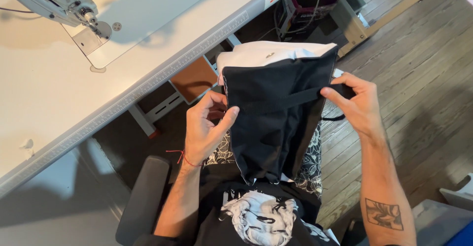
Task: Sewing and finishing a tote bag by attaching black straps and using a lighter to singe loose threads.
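1. Over our lap, well clear of the sewing surface, we've got a black fabric piece with a white lining panel at its top (273, 123) held up in front of us. It hangs down from about knee height to our chest.

2. Our left hand (207, 128) is pinching the left edge of the black fabric, thumb pressed against the curled fingers right where a narrow black webbing strap (281, 102) meets the side. There's a thin red string bracelet (183, 157) on that wrist.

3. Our right hand (358, 103) is pinching the other end of the strap between thumb and fingertips, at the fabric's right edge. The strap runs pretty taut across the front of the black panel between both hands, sloping slightly up to the right.

4. A small loop of black strap (334, 118) pokes out just below the right hand.

5. Upper left, the white sewing surface with a ruler strip along its edge (59, 93) carries a white industrial sewing machine (54, 0), its metal presser foot area sitting near the plate. Nothing of ours is touching it.

6. Under the fabric we can see patterned black and white floral shorts (311, 162) and a black shirt with a white print (261, 216). A dark chair armrest (143, 196) sits at our left elbow, and grey wooden floorboards (423, 68) fill the right side.
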